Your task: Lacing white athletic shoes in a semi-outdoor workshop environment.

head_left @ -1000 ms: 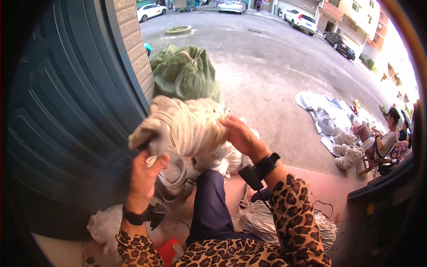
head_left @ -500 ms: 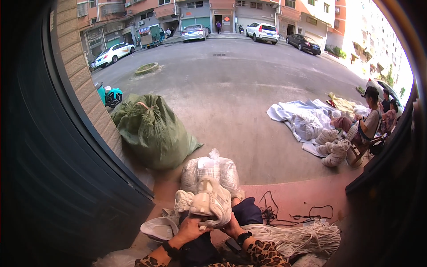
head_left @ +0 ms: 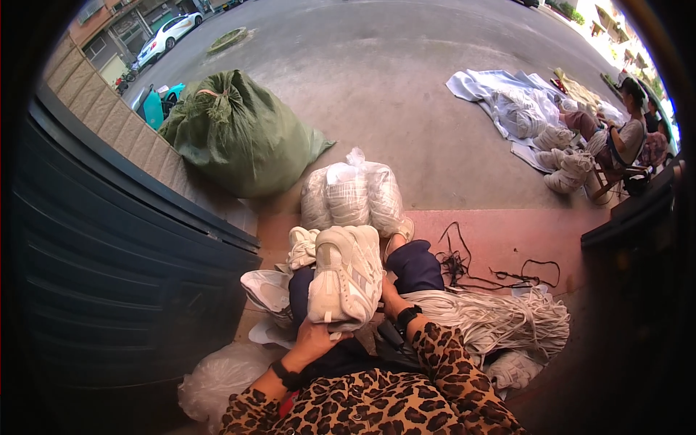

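A beige sneaker [head_left: 341,279] rests over my lap with its heel toward me. My left hand [head_left: 319,345] is closed on the heel end from below. Along the sneaker's right side lies my right hand [head_left: 390,296], closed against it, with its fingertips partly hidden by the shoe. Just beyond, on the left, sits another pale sneaker [head_left: 302,248]. A light shoe [head_left: 267,293] lies tilted beside my left knee. To the right of my lap spreads a thick bundle of off-white shoelaces [head_left: 500,315].
A clear plastic bag of white bundles [head_left: 351,194] stands past my feet. Tangled black cords [head_left: 460,268] lie on the pink floor. At the left are a big green sack [head_left: 243,141] and a dark door [head_left: 130,290]. Seated people [head_left: 627,138] work at the right by white bundles.
My view has tipped downward. The sneaker has turned so its upper and side show more fully. My right hand has slid up along its right side; my left stays at the heel.
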A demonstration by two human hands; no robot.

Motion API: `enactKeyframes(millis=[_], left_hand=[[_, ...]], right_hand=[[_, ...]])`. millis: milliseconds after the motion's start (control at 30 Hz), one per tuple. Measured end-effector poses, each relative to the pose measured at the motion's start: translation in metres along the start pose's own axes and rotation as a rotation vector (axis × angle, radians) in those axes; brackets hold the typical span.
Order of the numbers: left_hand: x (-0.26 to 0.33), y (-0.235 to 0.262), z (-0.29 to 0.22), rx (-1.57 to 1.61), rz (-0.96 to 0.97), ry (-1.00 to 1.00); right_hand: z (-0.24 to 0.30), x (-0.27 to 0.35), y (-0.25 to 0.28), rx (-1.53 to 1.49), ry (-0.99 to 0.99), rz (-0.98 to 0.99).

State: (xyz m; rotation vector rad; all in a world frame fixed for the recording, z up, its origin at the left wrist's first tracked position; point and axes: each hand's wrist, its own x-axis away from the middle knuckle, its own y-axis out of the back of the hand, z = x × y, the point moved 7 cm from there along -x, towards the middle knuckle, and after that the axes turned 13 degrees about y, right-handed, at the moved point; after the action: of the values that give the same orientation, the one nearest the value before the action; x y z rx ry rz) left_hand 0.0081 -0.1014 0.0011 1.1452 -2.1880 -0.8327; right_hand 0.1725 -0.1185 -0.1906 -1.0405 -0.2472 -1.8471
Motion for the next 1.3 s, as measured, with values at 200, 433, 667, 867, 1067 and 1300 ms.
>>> enactKeyframes(millis=[200, 433, 667, 867, 1067, 1300], left_hand=[[-0.018, 0.002, -0.021, -0.036, -0.099, -0.049], [-0.023, 0.003, -0.014, -0.013, -0.095, -0.032], [-0.012, -0.020, -0.018, -0.179, -0.171, -0.038], [-0.016, -0.053, -0.007, -0.247, -0.065, 0.022], [-0.019, -0.067, -0.008, -0.272, -0.096, -0.018], [-0.010, -0.077, -0.001, -0.328, -0.133, 0.038]], right_hand=[[-0.004, -0.017, 0.018, -0.155, 0.270, -0.331], [0.049, 0.057, -0.001, 0.251, 0.395, -0.328], [0.123, 0.151, -0.047, 0.742, 1.037, 0.030], [0.082, 0.118, -0.027, 1.000, 1.116, 0.030], [0.084, 0.115, -0.023, 0.955, 1.212, -0.003], [0.094, 0.137, -0.031, 1.251, 1.333, 0.160]])
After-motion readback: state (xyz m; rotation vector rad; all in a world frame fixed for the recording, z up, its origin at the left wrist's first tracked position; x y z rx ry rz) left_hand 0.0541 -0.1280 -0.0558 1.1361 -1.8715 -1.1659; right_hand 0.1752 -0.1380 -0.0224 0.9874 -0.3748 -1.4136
